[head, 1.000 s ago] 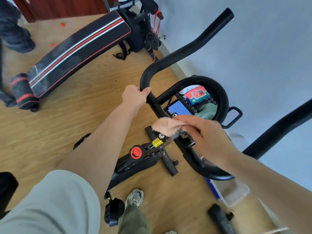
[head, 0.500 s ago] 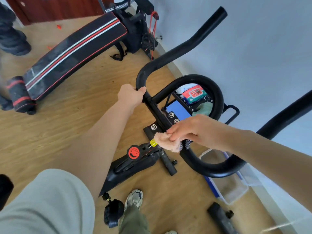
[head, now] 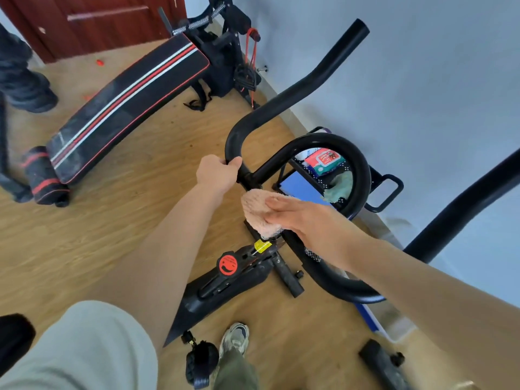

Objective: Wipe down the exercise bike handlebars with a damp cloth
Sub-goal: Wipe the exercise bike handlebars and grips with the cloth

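The black handlebars (head: 295, 91) of the exercise bike curve up to the far right, with a round loop (head: 363, 167) in the middle. My left hand (head: 218, 171) grips the bend of the left bar. My right hand (head: 304, 216) presses a pink fluffy cloth (head: 254, 206) flat onto the centre bar, just right of my left hand. The bar under the cloth is hidden. A red round knob (head: 228, 264) sits on the bike frame below.
A black sit-up bench (head: 126, 105) with red and white stripes lies at the far left. Another person's dark legs (head: 22, 83) stand at the left edge. A small rack (head: 323, 170) with a wipes pack stands by the wall. My shoe (head: 235, 337) rests on the wooden floor.
My right hand moved the cloth up along the centre bar toward my left hand, after dipping lower half a second ago. My left hand kept its grip.
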